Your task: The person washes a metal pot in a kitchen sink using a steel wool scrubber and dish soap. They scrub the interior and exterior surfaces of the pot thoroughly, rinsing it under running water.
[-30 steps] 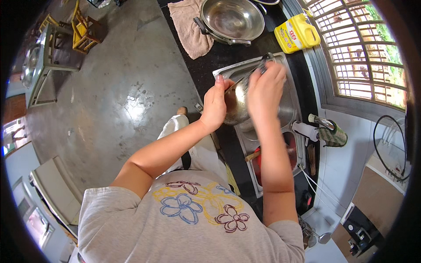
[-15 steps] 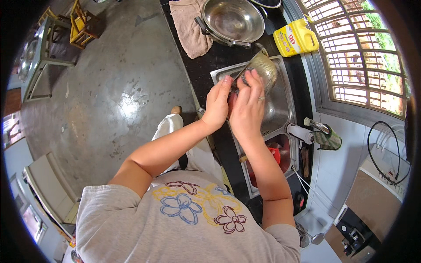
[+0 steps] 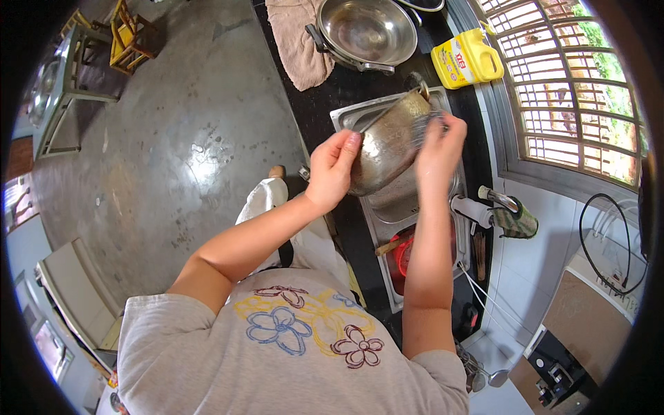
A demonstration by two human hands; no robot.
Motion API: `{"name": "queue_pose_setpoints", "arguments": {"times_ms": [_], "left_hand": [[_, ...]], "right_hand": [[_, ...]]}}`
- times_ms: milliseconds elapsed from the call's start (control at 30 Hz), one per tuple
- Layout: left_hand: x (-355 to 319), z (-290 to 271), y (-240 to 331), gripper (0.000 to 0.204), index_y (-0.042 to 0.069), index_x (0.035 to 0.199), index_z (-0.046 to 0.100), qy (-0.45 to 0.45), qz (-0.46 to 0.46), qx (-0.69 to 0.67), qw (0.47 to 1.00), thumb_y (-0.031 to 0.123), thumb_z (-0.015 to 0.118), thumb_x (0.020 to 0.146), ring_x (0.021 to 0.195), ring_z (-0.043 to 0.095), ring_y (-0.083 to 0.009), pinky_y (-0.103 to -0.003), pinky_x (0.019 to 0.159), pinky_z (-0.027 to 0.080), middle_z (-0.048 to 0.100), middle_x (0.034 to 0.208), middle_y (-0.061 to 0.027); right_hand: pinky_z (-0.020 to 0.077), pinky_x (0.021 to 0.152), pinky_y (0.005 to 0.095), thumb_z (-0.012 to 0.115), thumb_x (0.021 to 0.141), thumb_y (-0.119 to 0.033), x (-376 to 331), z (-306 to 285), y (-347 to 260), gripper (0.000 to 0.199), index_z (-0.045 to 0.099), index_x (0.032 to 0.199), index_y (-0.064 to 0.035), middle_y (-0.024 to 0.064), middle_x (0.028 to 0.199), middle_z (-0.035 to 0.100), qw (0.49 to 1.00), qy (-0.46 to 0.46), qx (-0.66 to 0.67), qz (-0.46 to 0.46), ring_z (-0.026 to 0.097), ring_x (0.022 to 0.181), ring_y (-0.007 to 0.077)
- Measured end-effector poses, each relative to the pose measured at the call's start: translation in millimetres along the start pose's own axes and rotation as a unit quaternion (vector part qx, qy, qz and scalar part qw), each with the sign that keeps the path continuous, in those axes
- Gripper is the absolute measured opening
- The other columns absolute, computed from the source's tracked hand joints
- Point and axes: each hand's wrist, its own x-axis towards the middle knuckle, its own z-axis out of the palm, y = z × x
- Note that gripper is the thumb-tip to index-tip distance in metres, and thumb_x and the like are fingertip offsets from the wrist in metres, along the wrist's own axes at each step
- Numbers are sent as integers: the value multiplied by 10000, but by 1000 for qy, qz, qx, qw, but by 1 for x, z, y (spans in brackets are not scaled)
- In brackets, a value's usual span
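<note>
We are viewing a bright scene through a fisheye lens. At two o'clock, we are seeing daylight flooding through the barred window [image 3: 570, 90], the outdoors beyond washing out nearly to white. Toward ten o'clock, we are observing hard white glare on the grey floor [image 3: 207, 166]; at one o'clock, a smaller highlight is gleaming on the metal pot [image 3: 379, 149]. We are noting soft shadow on the tiled wall [image 3: 546, 242] at three o'clock. At two o'clock, motion is blurring the right hand [image 3: 443, 142]. Around the rim, we are finding straight edges bowing and the corners falling to black.
</note>
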Motion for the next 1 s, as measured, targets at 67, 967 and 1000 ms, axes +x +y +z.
{"name": "queue_pose_setpoints", "arguments": {"times_ms": [67, 967, 1000], "left_hand": [[5, 3, 12, 337, 41, 871, 554, 25, 31, -30, 999, 296, 474, 1076, 741, 374, -44, -218, 654, 358, 442, 769, 77], [8, 14, -3, 351, 16, 733, 598, -37, 37, 241, 969, 270, 658, 967, 495, 362, -201, -323, 483, 376, 438, 548, -119], [7, 14, -3, 353, 16, 732, 597, -43, 23, 226, 973, 272, 658, 968, 496, 360, -196, -322, 483, 375, 439, 546, -115]], "right_hand": [[403, 990, 472, 513, 966, -86, -2, 2, 23, 231, 499, 1139, 67, 235, 1155, 530, 999, -16, 29, 36, 532, 1075, 395], [413, 991, 469, 627, 932, -142, -45, -7, -12, 244, 527, 1059, 41, 227, 1131, 526, 972, -19, -66, -224, 525, 1102, 405], [402, 1011, 466, 627, 933, -141, -42, -10, -6, 248, 523, 1069, 40, 223, 1147, 523, 984, -23, -38, -174, 516, 1131, 399]]}}
